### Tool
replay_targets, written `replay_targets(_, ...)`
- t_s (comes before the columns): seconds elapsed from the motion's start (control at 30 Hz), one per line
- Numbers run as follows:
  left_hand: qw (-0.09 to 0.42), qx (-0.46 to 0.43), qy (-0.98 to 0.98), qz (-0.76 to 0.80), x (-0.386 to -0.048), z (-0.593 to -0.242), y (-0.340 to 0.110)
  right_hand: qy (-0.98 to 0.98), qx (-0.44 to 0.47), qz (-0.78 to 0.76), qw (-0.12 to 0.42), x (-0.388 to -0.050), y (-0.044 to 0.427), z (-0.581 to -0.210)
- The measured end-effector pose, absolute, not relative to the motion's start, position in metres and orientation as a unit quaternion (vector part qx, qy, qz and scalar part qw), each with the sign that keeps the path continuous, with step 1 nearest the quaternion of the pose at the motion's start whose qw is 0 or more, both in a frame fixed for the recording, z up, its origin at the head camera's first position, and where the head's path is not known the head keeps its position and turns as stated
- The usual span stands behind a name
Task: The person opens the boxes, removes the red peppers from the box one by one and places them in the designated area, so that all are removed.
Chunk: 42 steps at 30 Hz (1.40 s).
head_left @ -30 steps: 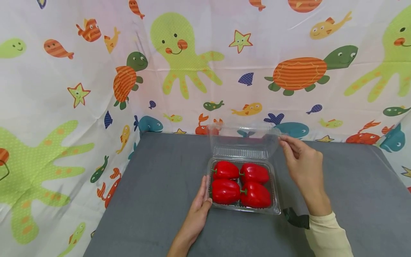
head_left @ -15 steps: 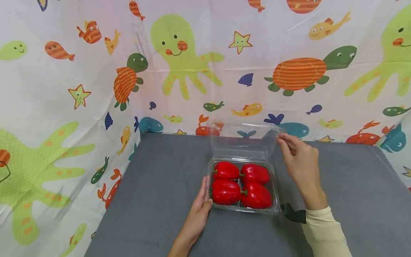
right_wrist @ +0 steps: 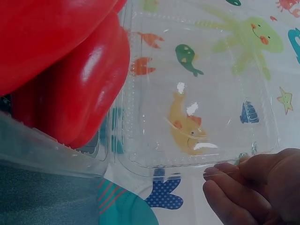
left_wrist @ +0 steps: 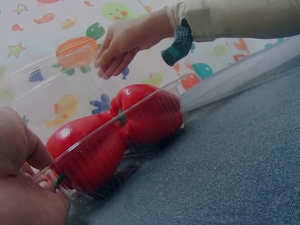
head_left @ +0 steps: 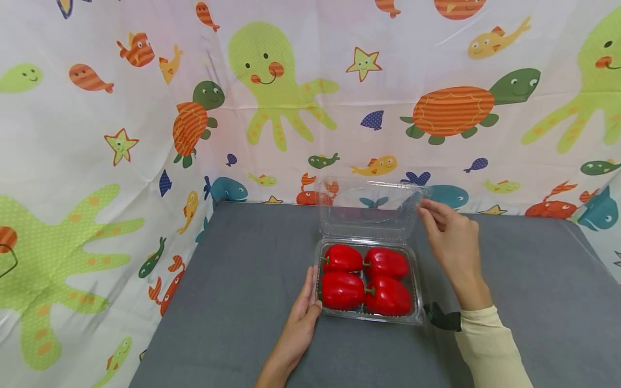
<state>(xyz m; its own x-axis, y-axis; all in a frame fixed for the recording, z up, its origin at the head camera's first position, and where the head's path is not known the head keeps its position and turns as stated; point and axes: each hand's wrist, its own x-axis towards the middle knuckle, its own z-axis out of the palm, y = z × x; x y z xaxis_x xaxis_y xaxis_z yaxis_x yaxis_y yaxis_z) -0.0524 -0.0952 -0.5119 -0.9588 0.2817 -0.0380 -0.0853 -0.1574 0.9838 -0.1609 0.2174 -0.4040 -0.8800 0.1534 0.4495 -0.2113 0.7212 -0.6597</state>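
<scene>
A clear plastic clamshell container sits on the grey table with its hinged lid raised at the back. Several red bell peppers with green stems lie inside in two rows. My left hand grips the container's left side, thumb at the front left corner; in the left wrist view its fingers pinch the wall near a pepper stem. My right hand pinches the lid's right edge between thumb and fingertips, also seen in the right wrist view, where the lid shows the curtain through it.
Grey cloth covers the table. A white curtain printed with sea animals hangs behind and to the left. A dark wrist strap sticks out at the right sleeve, close to the container's front right corner.
The lid's free edge has risen a little in the head view. My right hand has shifted slightly up and left with it. The left hand and the peppers stay in place.
</scene>
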Motion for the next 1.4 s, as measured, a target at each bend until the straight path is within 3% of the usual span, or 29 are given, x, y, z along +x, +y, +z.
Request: replay_targets(1.4,0.114,0.071,0.649,0.749,-0.051,-0.509,-0.093,-0.93,0.008,0.34,0.139,-0.173,0.22,-0.425)
